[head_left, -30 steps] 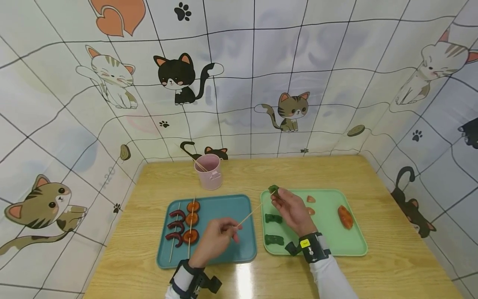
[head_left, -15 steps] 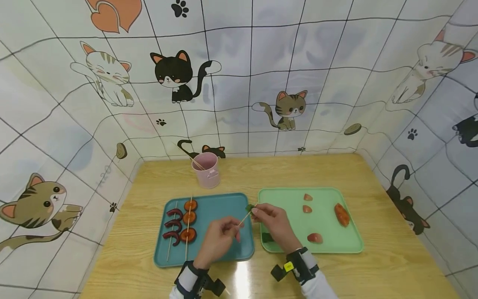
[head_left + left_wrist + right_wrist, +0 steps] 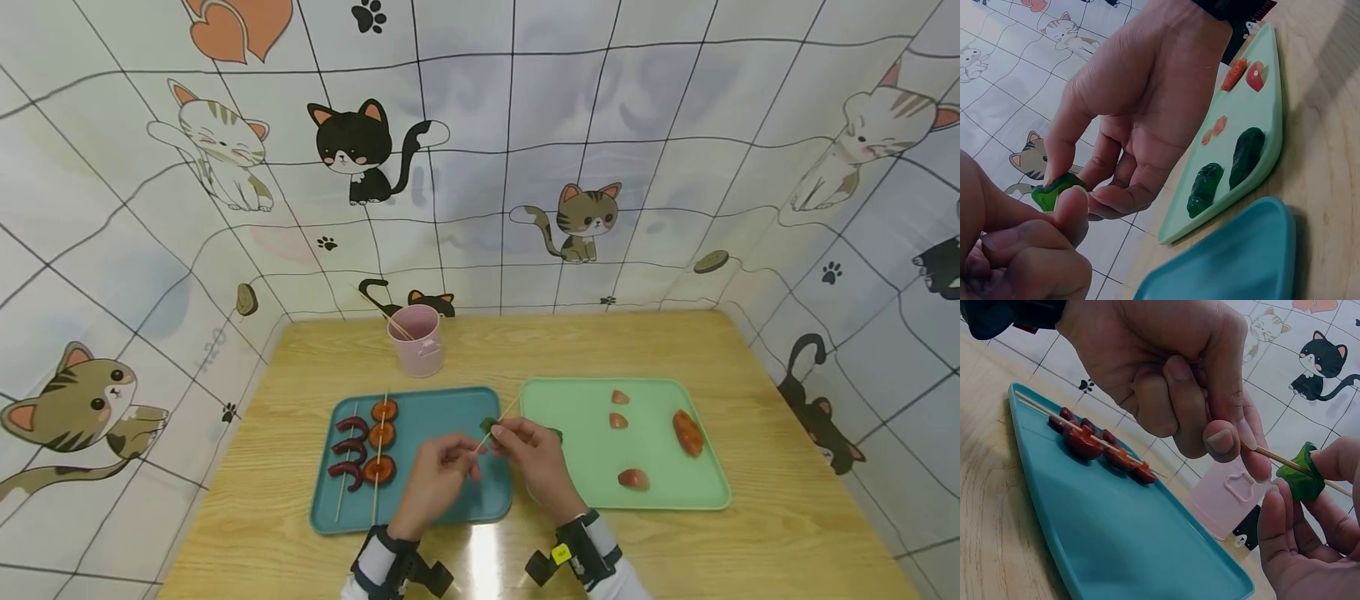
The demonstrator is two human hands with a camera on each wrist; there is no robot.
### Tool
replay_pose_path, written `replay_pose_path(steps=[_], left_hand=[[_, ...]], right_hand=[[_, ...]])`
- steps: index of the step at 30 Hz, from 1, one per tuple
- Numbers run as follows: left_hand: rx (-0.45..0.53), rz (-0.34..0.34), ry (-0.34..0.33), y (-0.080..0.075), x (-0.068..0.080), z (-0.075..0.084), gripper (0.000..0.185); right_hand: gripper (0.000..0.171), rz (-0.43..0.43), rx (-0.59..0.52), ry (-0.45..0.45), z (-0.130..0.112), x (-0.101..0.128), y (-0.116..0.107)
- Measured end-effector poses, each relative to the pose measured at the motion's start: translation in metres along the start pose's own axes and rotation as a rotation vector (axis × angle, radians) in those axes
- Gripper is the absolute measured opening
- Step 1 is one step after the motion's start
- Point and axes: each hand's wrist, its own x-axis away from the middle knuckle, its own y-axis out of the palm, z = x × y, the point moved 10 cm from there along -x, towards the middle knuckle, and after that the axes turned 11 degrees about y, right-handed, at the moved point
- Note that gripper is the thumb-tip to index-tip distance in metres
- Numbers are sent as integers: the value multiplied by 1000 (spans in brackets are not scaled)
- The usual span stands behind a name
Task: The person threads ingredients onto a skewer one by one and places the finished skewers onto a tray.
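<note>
My left hand [image 3: 441,479] pinches a thin wooden skewer [image 3: 1264,451] near one end, above the blue tray. My right hand [image 3: 536,467] pinches a crinkled green pepper piece [image 3: 1302,478] between thumb and fingers. The skewer passes through this piece and sticks out past it, as the right wrist view shows. On the blue tray [image 3: 465,408] lie a skewer of dark red curled pieces [image 3: 349,447] and a skewer of round orange-brown slices [image 3: 381,435]. Two more green pieces [image 3: 1205,189] lie on the light green tray; my right hand mostly hides them in the head view.
The light green tray [image 3: 600,496] also bears an orange-red oblong piece [image 3: 687,433], a reddish chunk [image 3: 633,479] and two small pinkish pieces [image 3: 618,410]. A pink bucket [image 3: 417,350] with sticks stands behind the blue tray. Cat-patterned cloth walls [image 3: 465,192] surround the wooden table [image 3: 787,517].
My right hand has moved left from the light green tray with the pepper piece, which has slid onto the skewer and along it towards my left hand. The left hand has barely moved.
</note>
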Motion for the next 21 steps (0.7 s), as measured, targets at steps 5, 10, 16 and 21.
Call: replay_pose_path(steps=[5, 10, 16, 21], left_hand=[[22, 2, -15, 2, 2, -3, 16], [33, 14, -26, 1, 3, -6, 14], [32, 11, -17, 2, 2, -7, 14], [82, 4, -41, 0, 2, -12, 15]], right_hand=[[22, 4, 26, -4, 2, 3, 0], [28, -33, 93, 21, 11, 5, 9], [31, -39, 134, 38, 14, 5, 9], [36, -128, 210, 12, 2, 3, 7]])
